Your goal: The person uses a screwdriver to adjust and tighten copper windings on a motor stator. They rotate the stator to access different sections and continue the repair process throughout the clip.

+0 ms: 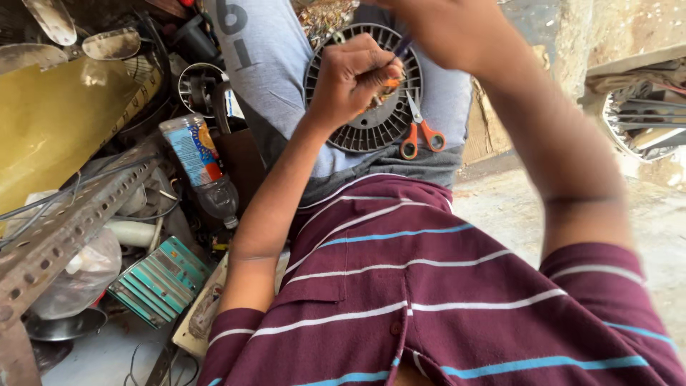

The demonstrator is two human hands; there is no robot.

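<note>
A round dark grey slotted fan cover (364, 125) rests on my lap, on grey trousers. My left hand (350, 75) is closed over its centre, gripping a small orange part that shows between the fingers. My right hand (436, 28) is raised just above and to the right, at the top edge of view, pinching a thin dark tool that points down toward the left hand. Orange-handled scissors (420, 130) lie on the cover's lower right rim, touched by neither hand.
Left of my leg lies clutter: a plastic bottle (200, 168) on its side, a perforated metal angle bar (68, 225), a green ribbed block (161, 280), a yellow sheet (57, 114), metal fan blades (107, 44). A fan guard (643, 118) stands at right on concrete floor.
</note>
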